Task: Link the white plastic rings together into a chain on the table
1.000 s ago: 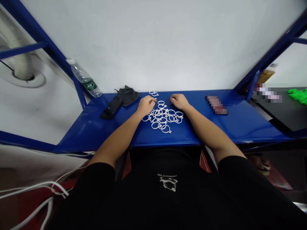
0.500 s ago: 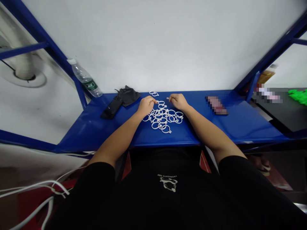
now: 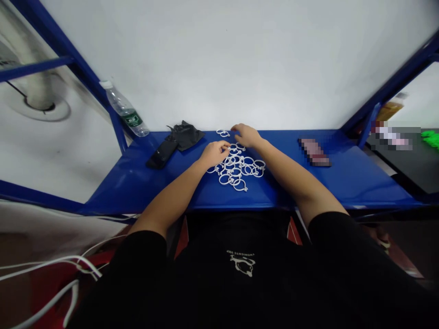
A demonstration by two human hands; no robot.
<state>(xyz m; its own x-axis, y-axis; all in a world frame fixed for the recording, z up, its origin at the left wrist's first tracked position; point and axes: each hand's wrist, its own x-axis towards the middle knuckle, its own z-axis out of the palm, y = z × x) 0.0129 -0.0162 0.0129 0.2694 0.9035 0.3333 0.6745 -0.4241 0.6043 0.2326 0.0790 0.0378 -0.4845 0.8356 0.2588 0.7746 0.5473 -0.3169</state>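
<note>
A loose heap of white plastic rings [image 3: 235, 172], each with a small knob-like end and looking like curtain rings, lies on the blue table [image 3: 295, 187]. At the heap's far left edge, my left hand [image 3: 215, 154] has thumb and fingers pinched on a white ring [image 3: 235, 147]. My right hand [image 3: 248, 135] is above the far side of the heap, thumb and fingers apart, with nothing visible in it. Just left of its fingertips lie a couple of separate white rings [image 3: 223, 133] near the wall.
Left of my hands are a black phone [image 3: 162, 153] and a crumpled black pouch [image 3: 185, 135]. A plastic bottle [image 3: 125, 109] leans by the blue frame. A blurred pinkish flat object [image 3: 314, 152] lies at right. White wall [image 3: 226, 64] stands behind.
My right hand has moved away from me toward the wall, and its pinch has opened; the small white piece at its fingertips no longer shows there. My left hand stays near the same rings.
</note>
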